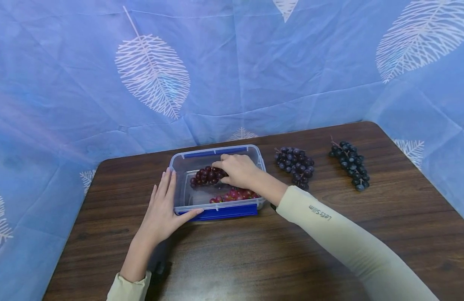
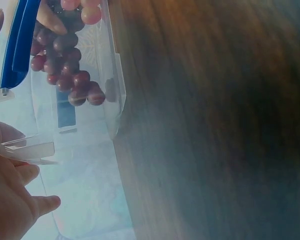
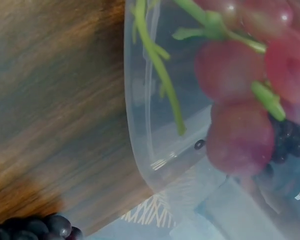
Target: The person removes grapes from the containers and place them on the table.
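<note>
A clear plastic box with blue latches (image 1: 226, 212) stands on the table, its top uncovered. Inside it, my right hand (image 1: 239, 170) grips a bunch of dark red grapes (image 1: 205, 176) at its right end; the left wrist view shows these grapes (image 2: 65, 65) through the clear wall. Nearer the front of the box lies a bunch of pinkish-red grapes (image 1: 233, 195), large and close with green stems in the right wrist view. With fingers straight, my left hand (image 1: 161, 215) rests against the box's left side, thumb along the front rim.
To the right of the box lies a bunch of dark purple grapes (image 1: 295, 163), and further right a longer bunch of black grapes (image 1: 351, 164). A blue cloth with white leaf prints (image 1: 216, 75) hangs behind the brown wooden table (image 1: 224, 259).
</note>
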`<state>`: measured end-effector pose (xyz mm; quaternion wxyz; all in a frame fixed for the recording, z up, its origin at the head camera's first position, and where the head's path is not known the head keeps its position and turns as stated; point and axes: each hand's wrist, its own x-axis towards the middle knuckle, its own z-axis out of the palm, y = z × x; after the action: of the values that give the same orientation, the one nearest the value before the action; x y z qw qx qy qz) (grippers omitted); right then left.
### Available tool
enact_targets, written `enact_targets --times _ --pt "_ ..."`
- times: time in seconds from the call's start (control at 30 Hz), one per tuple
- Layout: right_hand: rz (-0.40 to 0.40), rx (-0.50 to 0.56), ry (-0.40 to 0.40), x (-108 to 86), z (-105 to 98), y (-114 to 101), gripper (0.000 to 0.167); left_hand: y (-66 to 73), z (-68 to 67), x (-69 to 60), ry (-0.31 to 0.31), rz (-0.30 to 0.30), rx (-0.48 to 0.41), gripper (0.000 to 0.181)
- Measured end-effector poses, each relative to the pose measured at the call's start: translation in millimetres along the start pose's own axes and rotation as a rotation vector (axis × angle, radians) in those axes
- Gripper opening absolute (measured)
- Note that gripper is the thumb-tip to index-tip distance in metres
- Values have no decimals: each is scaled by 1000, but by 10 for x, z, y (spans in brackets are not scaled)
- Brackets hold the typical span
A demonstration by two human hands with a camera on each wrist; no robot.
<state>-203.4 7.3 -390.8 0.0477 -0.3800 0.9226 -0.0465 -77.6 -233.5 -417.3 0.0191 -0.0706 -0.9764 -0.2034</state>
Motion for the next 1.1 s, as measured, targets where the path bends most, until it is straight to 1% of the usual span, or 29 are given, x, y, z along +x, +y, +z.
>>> enact_targets --times 0.27,0.57,0.83,1.1 --pt "-6 11 30 -70 -94 29 55 1 1 3 -2 0 4 124" --pt "12 38 60 -157 -216 76 54 0 2 -2 0 13 6 124" --pt "9 45 99 -299 -362 116 55 9 1 3 -3 4 12 125" --pt "22 84 140 -432 -491 155 53 6 -7 2 0 -1 12 125"
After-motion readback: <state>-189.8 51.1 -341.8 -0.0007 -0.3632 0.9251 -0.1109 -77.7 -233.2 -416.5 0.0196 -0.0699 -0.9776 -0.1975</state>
